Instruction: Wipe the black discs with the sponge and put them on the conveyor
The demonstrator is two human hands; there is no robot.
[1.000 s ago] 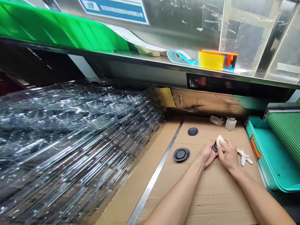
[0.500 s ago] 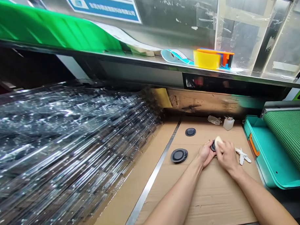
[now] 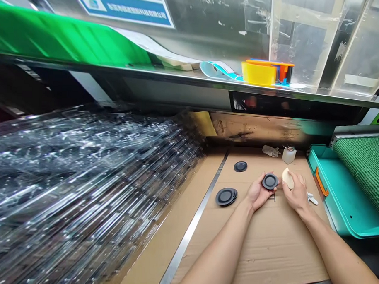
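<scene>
Clamping one black disc [image 3: 269,181] in left grip [image 3: 257,193], one pale pad [image 3: 287,178] in right grip [image 3: 297,192].

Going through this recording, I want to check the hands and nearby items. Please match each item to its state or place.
Items:
1. Left hand
2. Right hand
3. Stacked black discs
4. Translucent bottle

States or places:
A. Lying on the cardboard, left of the hands
B. Holding a cream pad
C. Standing at the cardboard's far edge
D. Holding a black disc

Pairs: 1-D, 2-B, 3-A, 4-C
</scene>
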